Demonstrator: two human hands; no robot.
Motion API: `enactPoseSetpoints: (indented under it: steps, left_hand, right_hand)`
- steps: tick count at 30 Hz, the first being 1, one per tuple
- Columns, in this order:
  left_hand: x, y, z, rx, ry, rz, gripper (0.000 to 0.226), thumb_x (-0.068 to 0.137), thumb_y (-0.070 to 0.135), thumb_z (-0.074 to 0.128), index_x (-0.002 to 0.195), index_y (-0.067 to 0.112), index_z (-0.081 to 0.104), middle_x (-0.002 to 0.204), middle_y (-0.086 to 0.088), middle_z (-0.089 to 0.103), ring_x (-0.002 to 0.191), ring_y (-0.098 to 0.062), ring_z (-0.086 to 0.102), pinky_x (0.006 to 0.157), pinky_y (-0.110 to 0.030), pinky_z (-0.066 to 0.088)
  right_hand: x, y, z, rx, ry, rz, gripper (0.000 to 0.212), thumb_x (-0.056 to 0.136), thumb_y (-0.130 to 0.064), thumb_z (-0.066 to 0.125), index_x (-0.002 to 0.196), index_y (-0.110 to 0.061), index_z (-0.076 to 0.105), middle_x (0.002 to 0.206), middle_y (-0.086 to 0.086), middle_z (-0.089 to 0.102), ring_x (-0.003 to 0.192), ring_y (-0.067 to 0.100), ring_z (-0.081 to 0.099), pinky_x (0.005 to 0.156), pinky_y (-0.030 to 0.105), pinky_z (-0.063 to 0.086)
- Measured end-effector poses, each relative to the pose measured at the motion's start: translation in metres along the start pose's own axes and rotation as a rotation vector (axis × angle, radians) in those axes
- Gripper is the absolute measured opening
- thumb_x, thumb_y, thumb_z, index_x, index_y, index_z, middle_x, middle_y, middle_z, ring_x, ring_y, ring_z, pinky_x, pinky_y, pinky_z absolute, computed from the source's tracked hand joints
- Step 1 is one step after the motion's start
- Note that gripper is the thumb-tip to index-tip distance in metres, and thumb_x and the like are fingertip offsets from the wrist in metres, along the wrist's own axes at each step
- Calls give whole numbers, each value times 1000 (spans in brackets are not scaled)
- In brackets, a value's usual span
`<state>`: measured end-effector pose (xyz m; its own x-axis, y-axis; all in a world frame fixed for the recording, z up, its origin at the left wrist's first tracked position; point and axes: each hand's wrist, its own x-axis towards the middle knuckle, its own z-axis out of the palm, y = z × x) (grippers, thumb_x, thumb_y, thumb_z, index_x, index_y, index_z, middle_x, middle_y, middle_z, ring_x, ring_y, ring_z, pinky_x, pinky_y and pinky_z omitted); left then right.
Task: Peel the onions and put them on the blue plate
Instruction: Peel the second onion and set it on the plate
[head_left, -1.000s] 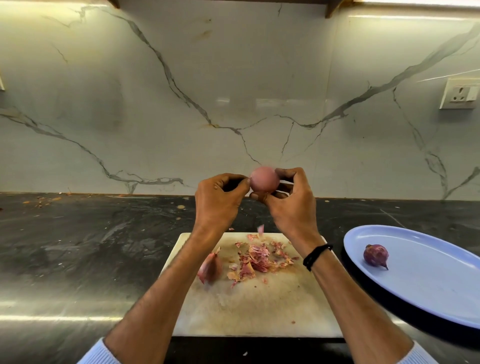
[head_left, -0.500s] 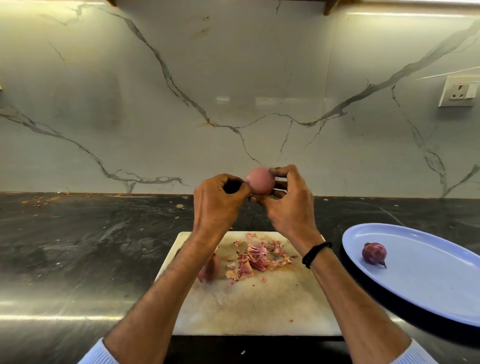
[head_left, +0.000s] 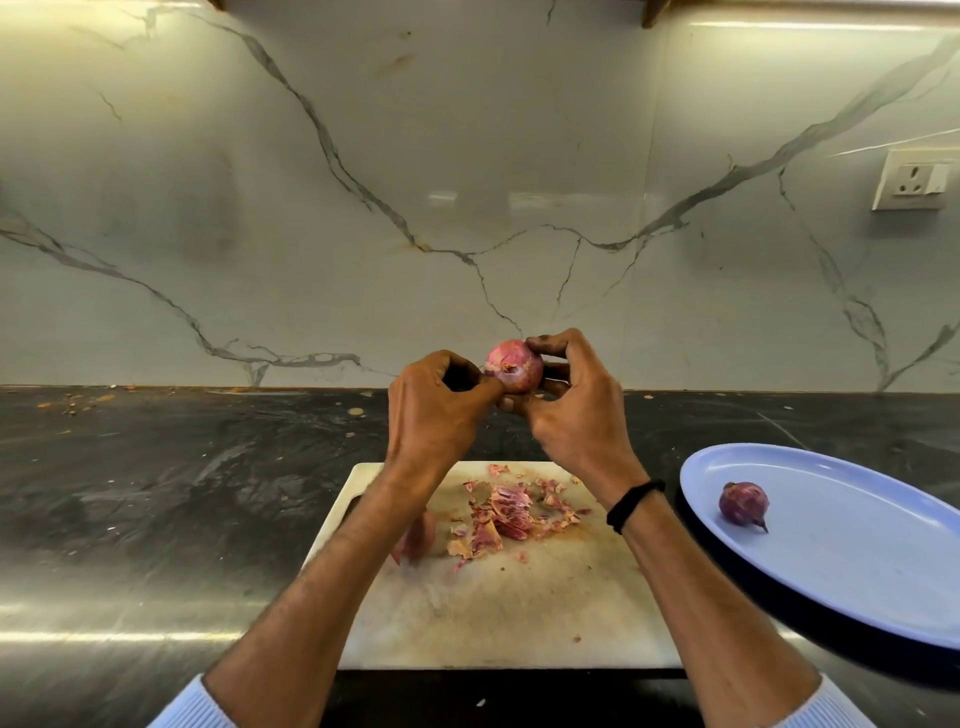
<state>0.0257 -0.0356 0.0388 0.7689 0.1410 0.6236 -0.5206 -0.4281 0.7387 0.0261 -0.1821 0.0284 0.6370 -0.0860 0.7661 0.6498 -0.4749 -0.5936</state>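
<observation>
Red onion was held at centre frame, above the far edge of the cutting board. Your right hand was curled round it from the right, with fingertips over the top and beneath. Your left hand, fingers curled, pinched at a torn flap of skin on its near face.

Expect a small, light, firm bulb. The dry skin is brittle and flakes, and the bared layer is likely slick. Hold across the widest part and pull from the torn edge.

Peel scraps lay mid-board. A second onion sat partly hidden behind your left forearm.

The blue plate, at lower right just beside the board, carried one peeled onion near its left end, with bare surface to the right. The route there ran right and down over dark countertop. The plate's raised rim looked like the only edge to clear.
</observation>
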Motion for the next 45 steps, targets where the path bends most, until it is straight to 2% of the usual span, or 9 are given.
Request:
enactPoseSetpoints:
  steps: [10,15,23,27,31,34,37,42,45]
  left_hand:
    - [4,3,-7,-278,-90,-192,13,88,27,75,81,16,74,78,-7,74,77,-21,70,77,-40,59]
    - [3,5,-8,-433,-92,-315,12,88,27,74,83,17,74,80,-1,74,77,-10,69,74,-21,57]
    - [5,-2,-7,-273,-58,-393,21,83,34,79,77,15,75,78,-8,74,82,-26,72,81,-43,59]
    - [6,-9,-9,-145,-75,-364,23,85,32,78,75,12,75,73,-9,73,71,-24,70,74,-43,60]
    - [8,-15,-9,-55,-115,-321,5,90,22,74,85,21,75,76,3,72,76,-16,70,74,-35,62]
    - [9,-15,-10,-25,-88,-308,15,92,13,67,84,20,78,74,5,72,68,-11,66,69,-31,59]
    - [8,-10,-14,-79,-33,-267,24,89,12,63,70,21,76,67,5,72,63,-18,60,65,-35,54]
    - [8,1,-11,-319,-177,-30,20,97,32,62,115,38,68,115,13,70,111,-5,63,89,-21,51]
    - [4,2,-8,-393,-307,20,36,93,42,61,129,41,57,130,12,61,119,-2,56,80,-12,51]
  right_hand:
    - [3,-4,-8,344,-38,217,59,72,-1,85,122,-14,57,125,3,62,106,15,68,87,30,59]
    - [2,-6,-10,494,-10,301,56,76,6,79,126,-10,59,123,6,65,104,13,69,82,24,57]
    - [4,-4,-10,608,-2,379,52,76,-12,80,125,-9,63,117,6,72,111,16,67,94,31,55]
    - [5,-7,-15,861,47,468,30,84,-4,68,114,-1,65,114,16,71,111,31,66,93,34,56]
    - [6,-10,-18,954,67,513,44,77,-17,69,116,6,64,114,22,68,96,29,69,80,30,58]
    - [5,-12,-16,911,56,541,51,76,-23,70,119,4,63,116,23,68,92,26,69,69,31,55]
    - [4,-12,-16,920,50,542,48,79,-23,68,119,5,63,119,24,67,96,29,68,80,29,59]
    - [0,-16,-14,857,-58,561,39,89,-31,61,114,-2,68,111,20,72,99,31,70,88,33,58]
    - [-1,-20,-12,845,-106,543,38,96,-33,56,114,-2,69,109,20,73,96,31,71,85,35,60]
